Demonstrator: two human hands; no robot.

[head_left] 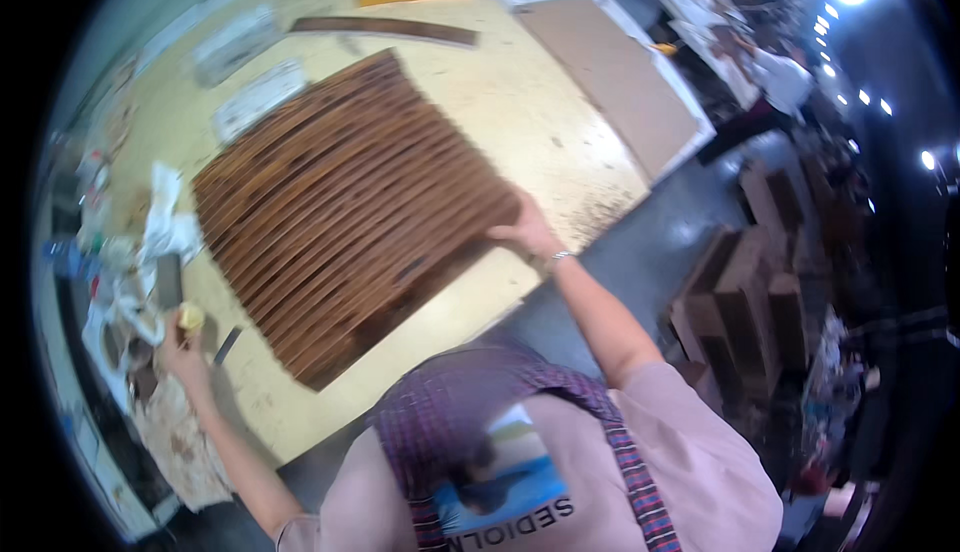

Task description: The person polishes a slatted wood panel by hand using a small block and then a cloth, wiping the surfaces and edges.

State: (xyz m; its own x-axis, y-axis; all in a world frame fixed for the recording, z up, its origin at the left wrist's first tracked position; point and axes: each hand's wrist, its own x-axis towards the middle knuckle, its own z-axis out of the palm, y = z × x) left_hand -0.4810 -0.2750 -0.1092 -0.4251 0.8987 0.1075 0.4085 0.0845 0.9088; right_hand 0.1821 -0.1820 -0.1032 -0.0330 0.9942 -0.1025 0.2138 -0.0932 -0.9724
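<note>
Several long, dark brown wood-like strips (350, 202) lie side by side on the pale yellow table (480, 92), forming one broad ribbed sheet with dark gaps between rows. My right hand (528, 230) grips the right end of these strips, its thumb at the near corner and its fingers along the end. At the table's left edge, my left hand (182, 350) is closed around a small round yellowish thing (190, 317), too blurred to name surely. Beside that hand are a grey block (169, 280) and a short dark strip (228, 346).
One separate brown strip (385, 29) lies beyond the sheet, near white-wrapped blocks (258, 100). A flat brown board (615, 87) covers the far right. White bags (120, 327) clutter the left edge. Cardboard boxes (735, 297) and another person (780, 82) are off to the right.
</note>
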